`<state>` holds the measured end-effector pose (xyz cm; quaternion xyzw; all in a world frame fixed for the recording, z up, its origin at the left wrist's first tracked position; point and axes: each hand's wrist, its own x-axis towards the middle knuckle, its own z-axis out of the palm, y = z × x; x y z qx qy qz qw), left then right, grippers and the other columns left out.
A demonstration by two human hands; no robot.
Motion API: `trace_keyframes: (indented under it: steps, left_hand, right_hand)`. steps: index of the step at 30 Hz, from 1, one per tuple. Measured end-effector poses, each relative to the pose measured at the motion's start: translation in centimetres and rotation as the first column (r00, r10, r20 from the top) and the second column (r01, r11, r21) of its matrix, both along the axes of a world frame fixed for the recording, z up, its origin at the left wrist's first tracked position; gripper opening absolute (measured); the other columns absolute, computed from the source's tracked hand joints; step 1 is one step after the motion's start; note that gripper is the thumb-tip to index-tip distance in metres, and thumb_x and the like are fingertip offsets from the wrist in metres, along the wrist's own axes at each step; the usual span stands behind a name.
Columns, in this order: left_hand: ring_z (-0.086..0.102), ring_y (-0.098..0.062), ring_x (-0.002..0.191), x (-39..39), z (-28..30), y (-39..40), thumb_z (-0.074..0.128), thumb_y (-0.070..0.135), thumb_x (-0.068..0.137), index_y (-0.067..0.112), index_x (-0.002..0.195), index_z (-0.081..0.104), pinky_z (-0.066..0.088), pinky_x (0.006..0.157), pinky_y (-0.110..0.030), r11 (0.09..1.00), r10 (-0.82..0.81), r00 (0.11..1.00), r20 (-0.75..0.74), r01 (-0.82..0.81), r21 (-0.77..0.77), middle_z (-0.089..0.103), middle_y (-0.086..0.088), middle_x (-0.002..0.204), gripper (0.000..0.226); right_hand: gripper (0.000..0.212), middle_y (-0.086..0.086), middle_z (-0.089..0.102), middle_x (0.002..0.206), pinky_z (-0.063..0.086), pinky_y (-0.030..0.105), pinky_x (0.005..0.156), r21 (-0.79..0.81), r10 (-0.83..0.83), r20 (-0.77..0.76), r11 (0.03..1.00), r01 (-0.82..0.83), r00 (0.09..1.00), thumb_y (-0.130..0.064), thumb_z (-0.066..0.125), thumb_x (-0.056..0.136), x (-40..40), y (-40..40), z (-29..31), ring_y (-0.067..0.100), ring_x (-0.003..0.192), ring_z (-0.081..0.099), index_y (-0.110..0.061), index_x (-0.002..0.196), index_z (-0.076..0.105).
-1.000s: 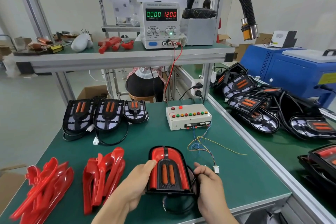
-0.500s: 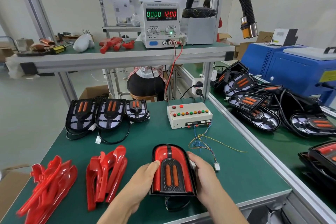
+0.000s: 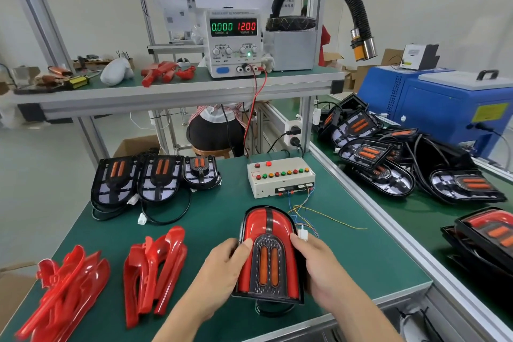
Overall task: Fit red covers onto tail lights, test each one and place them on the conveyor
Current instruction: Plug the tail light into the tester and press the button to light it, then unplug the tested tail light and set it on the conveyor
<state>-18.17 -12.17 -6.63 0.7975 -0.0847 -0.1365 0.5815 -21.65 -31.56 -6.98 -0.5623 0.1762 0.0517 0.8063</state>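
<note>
A tail light [image 3: 268, 247] with its red cover fitted lies on the green bench in front of me. My left hand [image 3: 222, 268] grips its left edge, thumb on the cover. My right hand [image 3: 319, 266] holds its right edge, and a white connector [image 3: 302, 234] sticks out above the fingers. Two stacks of loose red covers [image 3: 154, 266] [image 3: 66, 291] lie at the left. Three uncovered tail lights [image 3: 155, 178] sit at the back left. The test box [image 3: 280, 178] with coloured buttons stands behind the tail light, thin wires trailing from it.
A power supply [image 3: 233, 44] on the upper shelf reads 0.000 and 12.00. The conveyor [image 3: 410, 219] at the right carries several tail lights [image 3: 369, 153]. A blue machine [image 3: 444, 108] stands beyond it. A black extraction hose [image 3: 358, 8] hangs overhead. A person sits behind the bench.
My right hand has slid up along the tail light's right edge, from its lower corner to its middle. The tail light has shifted slightly. My left hand stays on the left edge.
</note>
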Motion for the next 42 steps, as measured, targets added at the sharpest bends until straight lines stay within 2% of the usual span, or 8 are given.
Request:
trace_keyframes:
  steps: [5, 10, 13, 18, 22, 32, 36, 42]
  left_hand:
    - [0.067, -0.01, 0.078, 0.5, 1.6, -1.5, 0.054, 0.061, 0.096, 0.023, 0.094, 0.064, 0.057, 0.081, -0.04, 0.992, -0.124, 0.987, 0.101, 0.123, 0.016, 0.072, 0.0, 0.088, 0.039]
    - [0.075, -0.014, 0.098, 1.5, 4.4, -6.5, 0.06, 0.051, 0.097, 0.037, 0.124, 0.062, 0.062, 0.083, -0.034, 0.97, -0.188, 0.98, 0.059, 0.194, -0.146, 0.076, 0.003, 0.11, 0.031]
    - [0.076, -0.011, 0.091, 1.3, 6.3, -11.2, 0.058, 0.053, 0.098, 0.028, 0.117, 0.069, 0.058, 0.074, -0.022, 0.956, -0.244, 0.965, 0.094, 0.256, -0.145, 0.079, 0.005, 0.101, 0.033]
    - [0.068, -0.018, 0.082, -0.7, 7.3, -21.0, 0.045, 0.044, 0.108, 0.003, 0.101, 0.071, 0.051, 0.082, -0.031, 0.9, -0.4, 0.916, 0.029, 0.398, -0.179, 0.078, -0.009, 0.094, 0.05]
    - [0.062, -0.012, 0.068, -3.9, 7.6, -28.7, 0.048, 0.02, 0.107, 0.01, 0.095, 0.074, 0.049, 0.06, -0.022, 0.826, -0.511, 0.857, -0.072, 0.466, -0.317, 0.072, -0.004, 0.084, 0.03]
    - [0.064, -0.021, 0.096, -10.5, 6.6, -39.5, 0.043, 0.044, 0.105, 0.009, 0.111, 0.069, 0.05, 0.1, -0.044, 0.727, -0.677, 0.71, -0.194, 0.604, -0.326, 0.072, -0.016, 0.107, 0.044]
    - [0.058, -0.024, 0.126, -11.0, 5.6, -40.5, 0.038, 0.06, 0.101, 0.009, 0.139, 0.057, 0.041, 0.114, -0.052, 0.742, -0.669, 0.704, -0.24, 0.613, -0.27, 0.065, -0.015, 0.132, 0.067]
    - [0.045, -0.014, 0.134, -11.6, 3.9, -39.5, 0.032, 0.058, 0.104, 0.019, 0.149, 0.049, 0.034, 0.116, -0.038, 0.74, -0.672, 0.727, -0.14, 0.652, -0.165, 0.051, 0.002, 0.15, 0.062]
  right_hand:
    - [0.034, 0.017, 0.073, 0.117, 0.061, 0.04, 0.083, -0.008, 0.102, 0.059, 0.995, -0.102, 0.993, -0.024, 0.048, 0.106, -1.8, -3.3, 1.9, 0.031, 0.108, 0.072, -0.002, 0.12, 0.069]
    - [0.032, 0.018, 0.075, 0.112, 0.062, 0.036, 0.075, 0.011, -0.122, 0.131, 0.992, 0.122, 0.984, -0.024, 0.049, 0.106, -3.3, -6.7, 4.0, 0.03, 0.102, 0.074, -0.003, 0.113, 0.072]
    - [0.032, 0.019, 0.075, 0.112, 0.061, 0.041, 0.08, 0.032, -0.308, 0.159, 0.951, 0.307, 0.938, -0.022, 0.047, 0.107, -4.9, -9.4, 5.4, 0.031, 0.103, 0.074, -0.002, 0.113, 0.07]
    - [0.032, 0.02, 0.074, 0.113, 0.057, 0.051, 0.094, 0.032, -0.58, 0.176, 0.811, 0.584, 0.796, -0.02, 0.047, 0.107, -9.9, -15.8, 7.0, 0.036, 0.107, 0.071, 0.002, 0.117, 0.068]
    - [0.024, 0.016, 0.078, 0.098, 0.063, 0.042, 0.064, 0.064, -0.741, 0.142, 0.668, 0.741, 0.656, -0.02, 0.05, 0.106, -14.8, -20.8, 7.7, 0.029, 0.086, 0.077, -0.003, 0.111, 0.066]
    - [0.034, 0.019, 0.072, 0.109, 0.056, 0.052, 0.084, 0.007, -0.895, -0.075, 0.44, 0.898, 0.439, -0.023, 0.051, 0.106, -20.6, -29.5, 5.2, 0.034, 0.096, 0.07, 0.0, 0.13, 0.056]
    - [0.034, 0.022, 0.069, 0.116, 0.056, 0.055, 0.087, 0.015, -0.91, -0.133, 0.395, 0.918, 0.394, -0.02, 0.051, 0.106, -20.6, -31.0, 3.9, 0.037, 0.102, 0.069, 0.0, 0.133, 0.054]
    - [0.034, 0.02, 0.068, 0.117, 0.056, 0.048, 0.068, 0.002, -0.928, -0.159, 0.341, 0.94, 0.337, -0.019, 0.054, 0.105, -19.9, -32.3, 2.8, 0.032, 0.081, 0.068, 0.0, 0.133, 0.054]
